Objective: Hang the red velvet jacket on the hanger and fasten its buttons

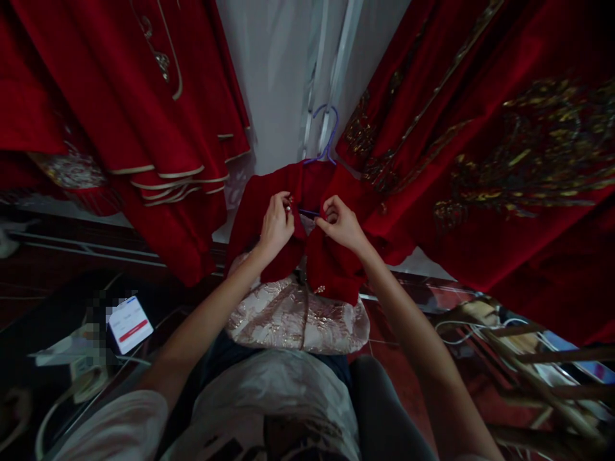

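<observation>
A short red jacket (pixel 331 262) hangs in front of me on a purple hanger (pixel 333 134), its front parted at the neck. Below its hem shows a pale pink brocade garment (pixel 288 314) with a metallic sheen. My left hand (pixel 278 223) pinches the jacket's left front edge near the collar, beside small shiny beads. Opposite it, my right hand (pixel 340 223) has its thumb and fingers closed on the right front edge. The hanger's bar crosses the gap between both hands. Small gold trim (pixel 319 290) sits on the lower right front.
Red garments with pale piping (pixel 182 173) hang on the left, and gold-embroidered red ones (pixel 519 173) on the right. A lit phone (pixel 129 325) lies on a dark surface at lower left. Wooden slats (pixel 552 390) with a white cable stand at lower right.
</observation>
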A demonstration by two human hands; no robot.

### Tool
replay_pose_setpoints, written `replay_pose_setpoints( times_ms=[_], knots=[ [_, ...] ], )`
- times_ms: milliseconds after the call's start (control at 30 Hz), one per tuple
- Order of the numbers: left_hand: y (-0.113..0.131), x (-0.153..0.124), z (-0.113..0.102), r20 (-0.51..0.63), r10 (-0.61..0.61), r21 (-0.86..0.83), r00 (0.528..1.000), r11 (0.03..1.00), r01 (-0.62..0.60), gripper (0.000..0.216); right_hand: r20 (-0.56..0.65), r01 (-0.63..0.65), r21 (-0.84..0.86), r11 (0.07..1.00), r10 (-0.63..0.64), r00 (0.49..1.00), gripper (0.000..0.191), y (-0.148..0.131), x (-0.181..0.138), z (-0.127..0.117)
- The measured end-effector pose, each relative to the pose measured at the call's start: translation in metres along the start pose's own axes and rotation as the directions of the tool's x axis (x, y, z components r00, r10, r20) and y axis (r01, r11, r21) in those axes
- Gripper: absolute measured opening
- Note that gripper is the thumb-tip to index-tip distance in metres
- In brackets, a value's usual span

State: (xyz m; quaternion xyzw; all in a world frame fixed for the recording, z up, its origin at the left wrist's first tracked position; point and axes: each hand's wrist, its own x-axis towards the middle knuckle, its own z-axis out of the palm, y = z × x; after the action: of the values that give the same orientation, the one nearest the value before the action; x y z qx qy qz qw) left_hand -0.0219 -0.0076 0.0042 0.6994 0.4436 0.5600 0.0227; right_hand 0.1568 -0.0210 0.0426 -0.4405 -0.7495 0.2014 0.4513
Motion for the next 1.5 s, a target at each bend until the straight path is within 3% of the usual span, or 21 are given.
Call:
replay_pose_setpoints(
  times_ms=[100,233,367,500,567,700,867,1033,1367,1500],
  knots=[
    [-0.008,0.002,0.001,-0.023,0.004,-0.011,1.0,1.0,-0.004,0.024,0.006,0.002,0.052,0.999,-0.002,1.0,0.023,0.005,-0.001,0.001],
    [-0.002,0.016,-0.003,0.008,0.008,-0.015,1.0,1.0,-0.008,0.019,0.043,-0.02,0.124,0.992,0.015,0.999,0.022,0.005,0.001,0.002],
    [0.012,0.015,-0.004,0.164,0.06,-0.054,0.985,0.997,-0.052,0.021,0.024,-0.031,0.185,0.982,0.027,0.999,0.021,0.004,0.004,0.004],
    [0.018,-0.005,-0.004,0.336,0.119,-0.129,0.934,0.988,-0.079,0.025,-0.02,-0.024,0.233,0.972,0.03,0.999,0.02,0.007,0.006,0.005],
    [0.019,-0.011,-0.003,0.309,0.092,-0.161,0.947,0.986,-0.043,0.023,0.012,-0.041,0.282,0.959,0.039,0.999,0.021,0.007,0.003,0.005],
    [0.02,-0.012,-0.001,0.149,-0.045,-0.278,0.988,0.957,0.086,0.018,0.115,-0.099,0.412,0.906,0.056,0.992,0.029,0.004,-0.006,0.002],
    [0.019,-0.007,0.004,0.081,-0.195,-0.384,0.977,0.899,0.211,0.016,0.107,-0.071,0.468,0.881,0.024,0.994,0.035,0.003,-0.018,-0.001],
    [0.018,-0.004,0.004,0.19,-0.09,-0.383,0.978,0.91,0.158,0.008,0.051,-0.047,0.46,0.887,0.026,0.998,0.031,0.006,-0.022,0.002],
    [0.032,0.001,-0.021,0.328,0.143,-0.194,0.934,0.978,-0.082,0.019,-0.147,0.014,0.242,0.97,0.023,0.989,0.023,-0.004,-0.025,0.006],
    [0.034,0.007,-0.02,0.355,0.158,-0.2,0.922,0.976,-0.09,0.013,-0.22,0.016,0.227,0.974,0.035,0.975,0.024,-0.006,-0.027,0.008]
  ],
)
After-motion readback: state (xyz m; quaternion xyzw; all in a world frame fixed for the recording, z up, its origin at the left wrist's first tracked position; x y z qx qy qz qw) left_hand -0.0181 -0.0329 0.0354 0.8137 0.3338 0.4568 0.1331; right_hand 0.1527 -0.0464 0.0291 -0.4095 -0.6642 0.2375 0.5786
